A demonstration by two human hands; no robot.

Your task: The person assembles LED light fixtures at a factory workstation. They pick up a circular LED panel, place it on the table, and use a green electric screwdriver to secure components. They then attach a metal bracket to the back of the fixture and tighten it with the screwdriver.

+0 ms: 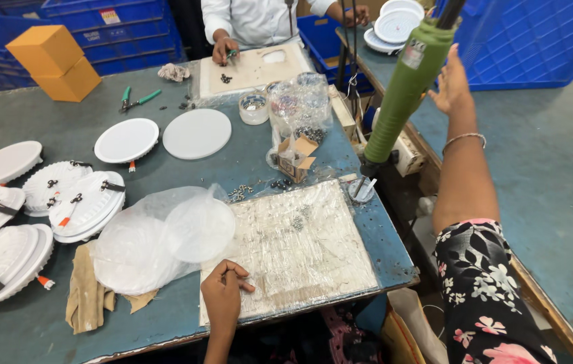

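My left hand (222,296) rests on the near edge of a plastic-wrapped work board (300,249), fingers curled together; whether they pinch something small I cannot tell. My right hand (451,84) is raised to the right of a green hanging power screwdriver (404,91), fingers spread, close to the tool but not gripping it. A clear bag of round white covers (158,243) lies just left of the board. A few small screws (298,221) are scattered on the board.
White round light housings (64,199) are stacked at the left, with two white discs (195,133) further back. A small open carton (295,158), bags of parts and a plastic cup (254,108) stand mid-table. Another person's hand (222,50) works opposite. Blue crates (522,47) stand at the right.
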